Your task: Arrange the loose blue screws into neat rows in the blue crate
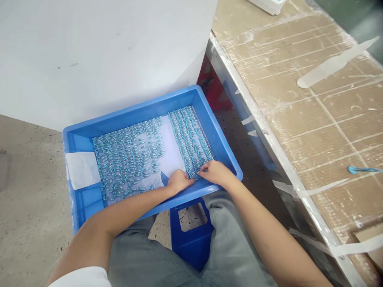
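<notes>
A blue plastic tray (131,113) holds many small blue-and-silver pieces laid in rows; their exact kind is too small to make out. One block of pieces (122,155) fills the left side, and another block (188,135) stands at the right, with a bare pale sheet (170,145) between. My left hand (179,181) is closed at the near end of the right block, fingertips low by the tray's near wall. Close beside it, my right hand (214,172) has thumb and fingers pinched together over the same rows. Whatever either hand pinches is hidden.
A cardboard-topped table (299,119) stretches along the right, with torn tape strips and a blue twisted cord (363,170) on it. Behind the tray stands a white panel (104,52). Below is a blue stool (191,247). White paper (83,170) covers part of the tray's left wall.
</notes>
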